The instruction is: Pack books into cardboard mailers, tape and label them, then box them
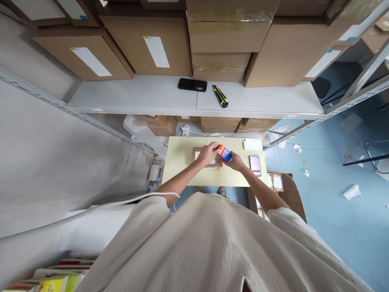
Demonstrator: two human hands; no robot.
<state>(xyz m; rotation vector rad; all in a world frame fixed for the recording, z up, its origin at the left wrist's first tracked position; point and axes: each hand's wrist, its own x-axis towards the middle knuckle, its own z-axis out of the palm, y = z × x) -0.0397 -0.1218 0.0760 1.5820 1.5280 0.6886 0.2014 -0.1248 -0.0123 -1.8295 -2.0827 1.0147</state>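
Between my two hands is a small, colourful box-like item [224, 154], orange on top and blue on its side, held above the table. My left hand [209, 153] grips its left end, with the fingers closed at the orange part. On the opposite side my right hand [236, 161] has its fingers wrapped against the blue part. Beneath my left hand a cardboard box [197, 152] with a white label lies on the pale yellow table [179, 162], partly hidden by the hand. A phone [255, 165] with a lit screen rests on the table to the right of my right hand.
White paper [252, 144] lies at the table's back right. On the grey shelf [136, 95] are a black phone [192, 84] and a yellow-black utility knife [220, 96], with cardboard boxes [154, 48] behind. An open carton [293, 194] stands right of the table. A white cable [121, 200] crosses my left arm.
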